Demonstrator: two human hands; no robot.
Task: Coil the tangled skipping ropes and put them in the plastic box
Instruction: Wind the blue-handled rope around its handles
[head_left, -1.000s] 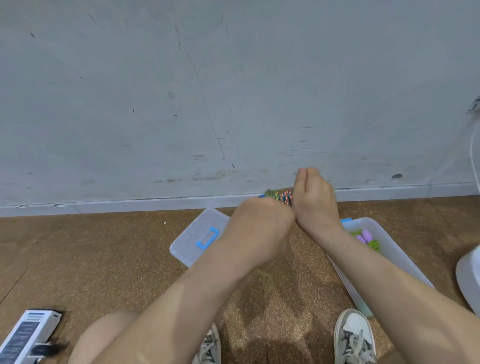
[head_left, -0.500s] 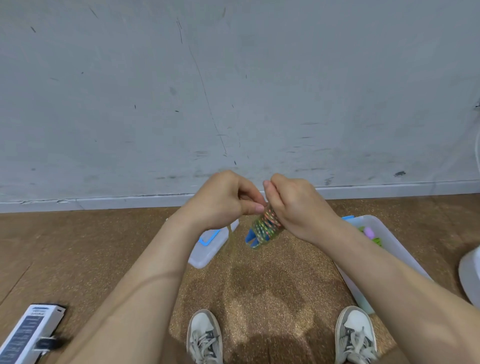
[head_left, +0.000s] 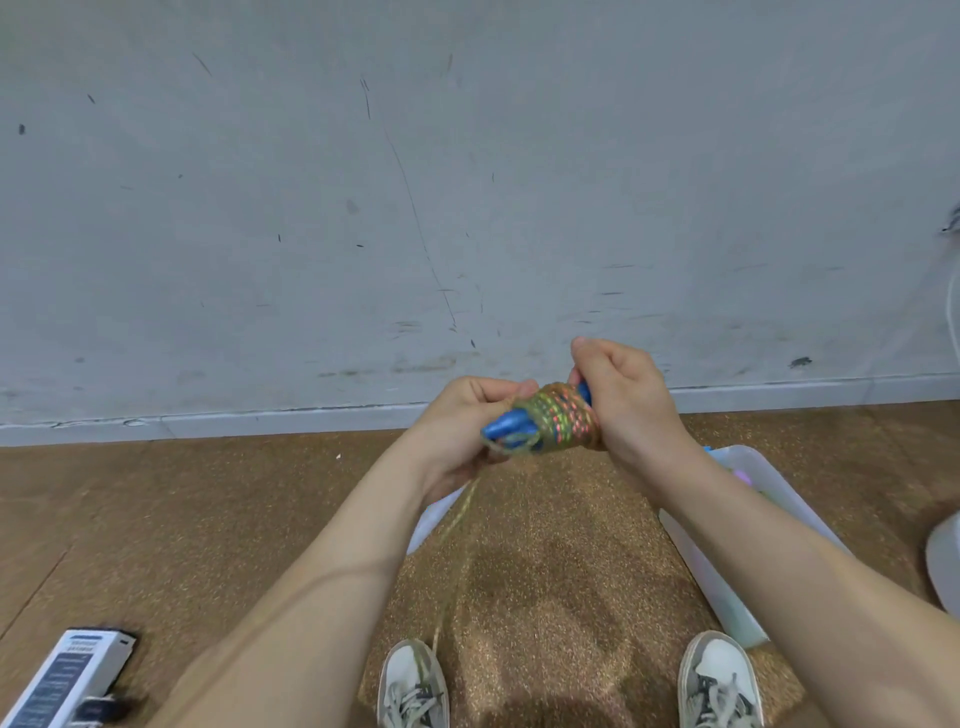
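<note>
Far left bottom corner: white-and-blue carton (head_left: 67, 675) lying on the floor (head_left: 182, 519), with printed lines on its top face, too blurred to read, no brand legible. Floor is brown and speckled, meeting a scuffed grey wall (head_left: 467, 182) at a pale skirting strip (head_left: 260, 418). Centre-left: left hand (head_left: 462, 431) raised at skirting height, fingers curled round the near end of the skipping rope (head_left: 563, 423), at the blue handles (head_left: 506, 427) that stick out of the bundle. A pale plastic piece (head_left: 434, 514) shows under the left forearm, mostly hidden, can't tell what it is. The rope is multicoloured (green/orange/pink weave), wound in tight turns round the handles, held in the air between both hands, not in the box. A loose strand (head_left: 457, 525) hangs from the bundle down toward the left shoe (head_left: 413, 686). Right of the bundle: right hand (head_left: 623, 400) gripping the far end of the coil, fingers wrapped over it, thumb up on top. Right shoe (head_left: 719, 680) sits at the bottom, grey-white with laces. Plastic box (head_left: 696, 551), translucent white, is on the floor under the right forearm, well below the rope; something purple (head_left: 743, 475) is inside, otherwise covered by the arm. Right edge: part of a white rounded object (head_left: 945, 561) on the floor and a thin white cable (head_left: 953, 312) against the wall.
</note>
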